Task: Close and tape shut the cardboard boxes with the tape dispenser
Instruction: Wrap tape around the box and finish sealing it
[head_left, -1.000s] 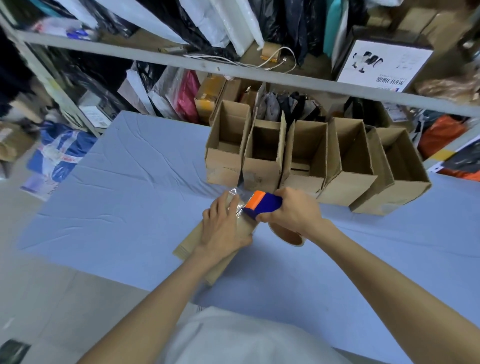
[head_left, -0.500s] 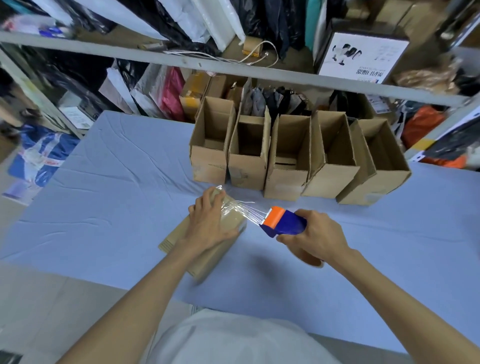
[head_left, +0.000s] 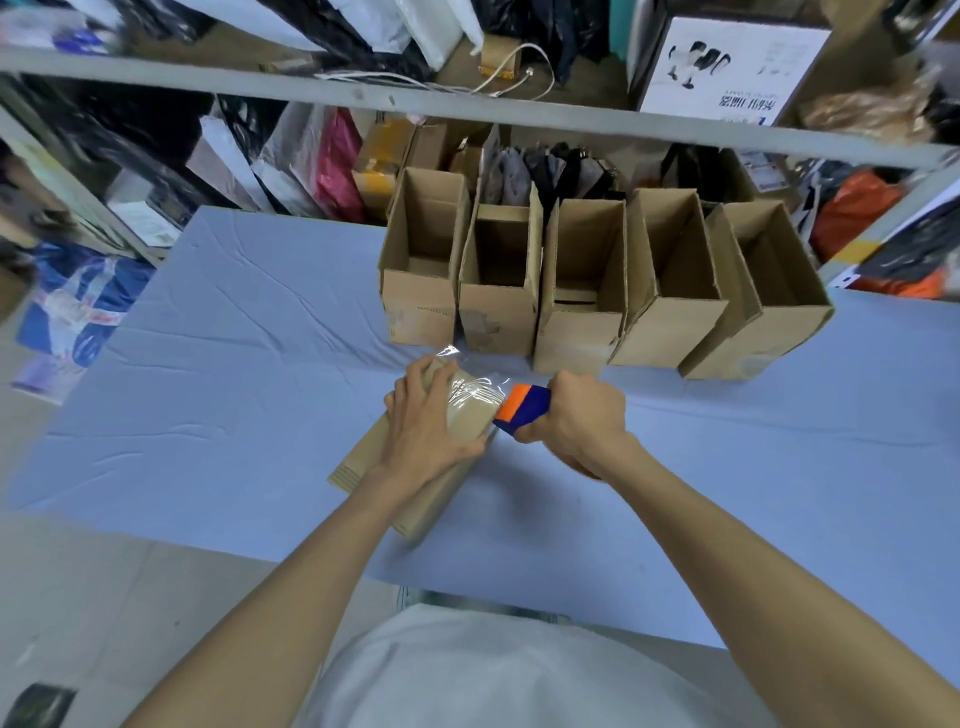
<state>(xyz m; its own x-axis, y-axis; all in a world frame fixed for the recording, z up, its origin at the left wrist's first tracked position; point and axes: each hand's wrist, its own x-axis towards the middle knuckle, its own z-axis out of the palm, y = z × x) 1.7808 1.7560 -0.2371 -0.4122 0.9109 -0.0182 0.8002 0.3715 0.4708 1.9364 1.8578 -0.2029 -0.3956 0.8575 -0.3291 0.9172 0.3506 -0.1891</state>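
A closed cardboard box (head_left: 366, 460) lies on its side on the blue table (head_left: 208, 415), angled toward me. My left hand (head_left: 426, 426) rests on top of it, fingers spread over its far end. Clear tape (head_left: 475, 392) runs from that end to the blue and orange tape dispenser (head_left: 522, 408). My right hand (head_left: 582, 421) grips the dispenser, held against the box's right edge. Behind stand several open cardboard boxes (head_left: 579, 291) in a row.
A metal shelf rail (head_left: 467, 111) crosses above the table's far edge, with bags and packages stacked behind it. A white printed box (head_left: 722, 62) sits on the shelf at the upper right. The floor lies to the left.
Half a second ago the dispenser was pulled out to the right with tape stretched; now my right hand has brought it back against the box. My left hand stays on the box.
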